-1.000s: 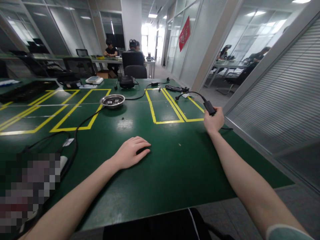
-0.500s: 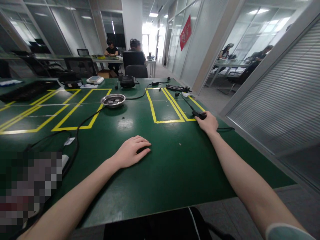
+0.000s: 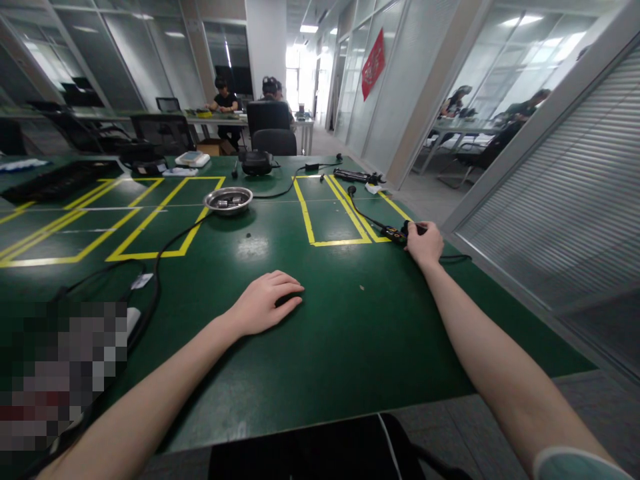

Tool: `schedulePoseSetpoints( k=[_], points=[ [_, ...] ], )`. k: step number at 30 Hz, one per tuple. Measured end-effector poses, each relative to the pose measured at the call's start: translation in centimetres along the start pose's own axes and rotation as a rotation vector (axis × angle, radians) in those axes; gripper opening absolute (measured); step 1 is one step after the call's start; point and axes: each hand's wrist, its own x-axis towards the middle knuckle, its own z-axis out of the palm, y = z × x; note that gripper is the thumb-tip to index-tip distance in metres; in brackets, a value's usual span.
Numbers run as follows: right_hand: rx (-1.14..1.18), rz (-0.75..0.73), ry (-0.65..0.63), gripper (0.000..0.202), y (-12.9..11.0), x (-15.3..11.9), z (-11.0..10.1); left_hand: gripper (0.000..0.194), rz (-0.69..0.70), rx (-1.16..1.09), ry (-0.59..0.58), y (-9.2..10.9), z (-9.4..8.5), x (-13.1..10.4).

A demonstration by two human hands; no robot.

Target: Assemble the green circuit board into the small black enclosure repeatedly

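Note:
My left hand [image 3: 267, 300] lies on the green table [image 3: 310, 360] with its fingers stretched out, holding nothing. Toward the right edge of the table, my right hand [image 3: 425, 241] has its thumb and fingers closed on a black corded device [image 3: 394, 234]. Small yellowish marks show on the device's left part. A dark part of it sticks up between my fingers; whether that is a separate piece, I cannot tell. One cable [image 3: 367, 215] runs from the device to a black plug [image 3: 351, 191]; another black cable [image 3: 456, 257] emerges right of my hand.
A metal bowl [image 3: 229, 201] with several small metal parts stands beyond my left hand. Yellow tape [image 3: 340, 243] outlines rectangles. A folded black tripod-like stand [image 3: 357, 176] lies at the far right. A black cable [image 3: 157, 277] crosses the left side. Other people sit farther back.
My right hand has slid slightly right along the black corded device, uncovering its marked left part. The plug end has shifted slightly left. My left hand has stayed put.

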Motion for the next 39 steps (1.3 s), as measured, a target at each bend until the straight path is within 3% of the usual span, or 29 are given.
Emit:
schedulePoseSetpoints(
  k=[8, 18, 28, 34, 39],
  points=[
    [0.0, 0.024, -0.054, 0.036, 0.3, 0.5, 0.2, 0.029, 0.001, -0.003, -0.002, 0.1, 0.0, 0.0],
    [-0.002, -0.139, -0.033, 0.054, 0.4, 0.0, 0.6, 0.03, -0.001, -0.002, -0.011, 0.1, -0.1, 0.1],
    [-0.024, -0.181, 0.073, 0.04, 0.8, 0.3, 0.7, 0.03, -0.023, -0.011, -0.02, 0.3, -0.1, 0.1],
    [-0.135, -0.172, -0.079, 0.037, 1.0, 0.0, 0.7, 0.028, -0.03, -0.011, -0.03, 0.3, -0.2, 0.2],
    [-0.181, -0.219, -0.24, 0.04, -1.8, -1.9, 0.0, 0.028, -0.021, -0.003, -0.017, 0.3, 0.0, 0.2]
  ],
)
